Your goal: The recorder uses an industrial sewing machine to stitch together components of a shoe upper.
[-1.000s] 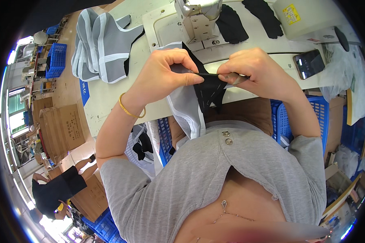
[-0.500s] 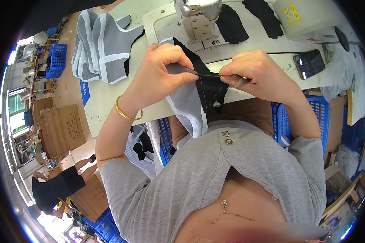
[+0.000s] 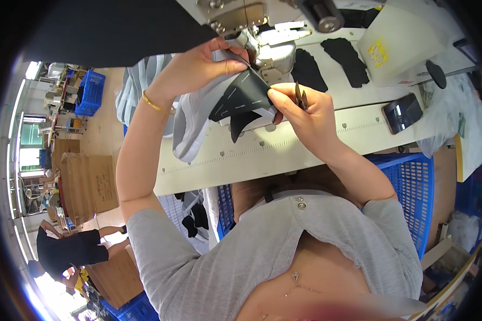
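A grey fabric piece (image 3: 189, 124) with a pale border and a black panel (image 3: 240, 95) hangs between my hands over the sewing table, just in front of the sewing machine (image 3: 276, 56). White dashes run across the black panel. My left hand (image 3: 211, 67) pinches its upper edge beside the machine's needle area, fingertips partly hidden by cloth. On the other side, my right hand (image 3: 308, 115) pinches the panel's right corner between thumb and fingers. Dark thread snips (image 3: 301, 97) are also tucked in that right hand, blades pointing up.
Grey cut pieces (image 3: 136, 91) are stacked at the table's left. Black gloves (image 3: 344, 61) and a phone (image 3: 401, 113) lie on the right. Blue baskets (image 3: 415, 198) stand below the table edge. Cartons (image 3: 88, 184) and another person (image 3: 67, 246) are at far left.
Both hands have carried the fabric forward and up to the machine, and my view has shifted. The black panel is now spread out between my hands, and the snips' blades show.
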`<move>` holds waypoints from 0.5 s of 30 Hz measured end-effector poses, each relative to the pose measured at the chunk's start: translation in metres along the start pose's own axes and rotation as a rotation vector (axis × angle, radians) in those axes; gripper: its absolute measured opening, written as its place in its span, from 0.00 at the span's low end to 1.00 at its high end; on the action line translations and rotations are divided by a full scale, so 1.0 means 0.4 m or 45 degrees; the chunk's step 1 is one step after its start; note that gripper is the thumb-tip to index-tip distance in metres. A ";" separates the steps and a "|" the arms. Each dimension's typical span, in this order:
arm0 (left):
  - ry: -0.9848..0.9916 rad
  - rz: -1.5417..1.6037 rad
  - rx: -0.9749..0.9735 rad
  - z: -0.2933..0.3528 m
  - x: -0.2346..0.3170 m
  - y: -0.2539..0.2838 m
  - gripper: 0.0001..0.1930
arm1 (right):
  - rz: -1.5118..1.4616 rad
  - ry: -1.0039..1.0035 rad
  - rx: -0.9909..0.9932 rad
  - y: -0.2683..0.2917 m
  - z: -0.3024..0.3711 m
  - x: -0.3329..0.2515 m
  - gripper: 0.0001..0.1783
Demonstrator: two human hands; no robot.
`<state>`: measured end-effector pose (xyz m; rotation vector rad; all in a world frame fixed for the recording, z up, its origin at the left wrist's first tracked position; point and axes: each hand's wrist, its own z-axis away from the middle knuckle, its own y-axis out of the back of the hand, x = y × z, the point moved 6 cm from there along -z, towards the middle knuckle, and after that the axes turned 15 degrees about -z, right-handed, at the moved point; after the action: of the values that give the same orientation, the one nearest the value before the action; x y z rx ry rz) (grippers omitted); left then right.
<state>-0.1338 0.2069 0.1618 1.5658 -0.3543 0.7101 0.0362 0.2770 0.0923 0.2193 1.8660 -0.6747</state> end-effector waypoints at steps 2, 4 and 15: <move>0.123 0.084 -0.064 -0.030 -0.008 0.014 0.11 | -0.081 0.012 0.065 0.007 -0.027 0.003 0.10; 0.256 0.177 -0.130 -0.050 -0.025 0.019 0.13 | -0.113 -0.034 0.094 0.013 -0.042 0.006 0.11; -0.099 -0.489 0.119 -0.101 -0.113 0.072 0.12 | -0.200 -0.082 0.136 0.020 -0.051 -0.009 0.11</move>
<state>-0.1950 0.2341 0.1557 1.6908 -0.0712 0.3724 0.0251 0.2951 0.0980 0.1188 1.7997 -0.8804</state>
